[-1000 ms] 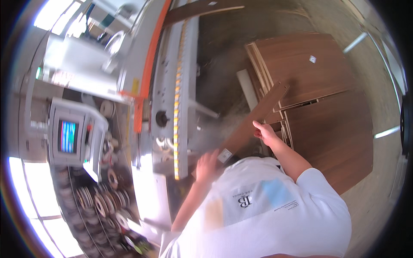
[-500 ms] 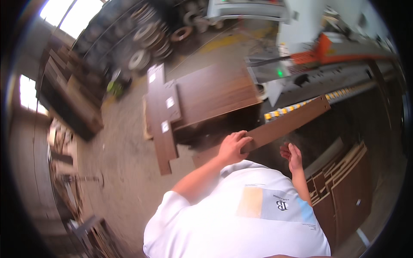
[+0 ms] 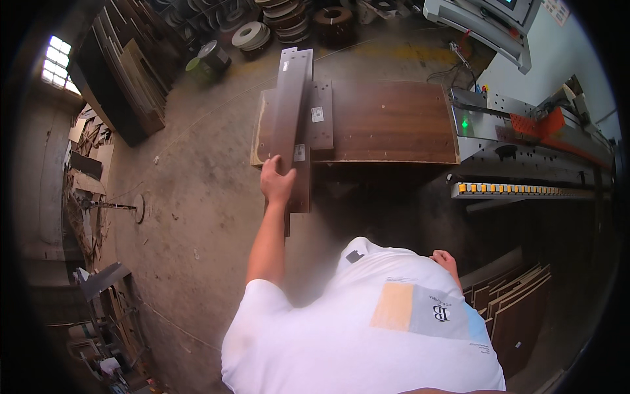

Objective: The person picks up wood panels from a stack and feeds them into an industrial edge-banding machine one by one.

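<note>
My left hand (image 3: 275, 180) reaches forward and grips the near end of a long, narrow brown board (image 3: 293, 98). The board lies lengthwise over other brown panels at the left end of a low stack. Beneath it, a shorter panel with drilled holes (image 3: 321, 111) bears a white label. A wide brown panel (image 3: 394, 121) forms the top of the stack on the right. By the right side of my white shirt, my right hand (image 3: 446, 264) is closed with its fingers curled, partly hidden by the shirt. I see nothing in it.
At right stands a machine bed with a row of yellow-and-white rollers (image 3: 518, 190) and an orange guard (image 3: 541, 128). Upright panels (image 3: 518, 312) lean at lower right. Edge-band rolls (image 3: 251, 36) sit at the back; tall boards (image 3: 118, 79) lean at the far left.
My left hand has carried the long board from before the machine leftward onto the stack, turning it lengthwise. My right hand has drawn back to my side and curled closed. The view has turned.
</note>
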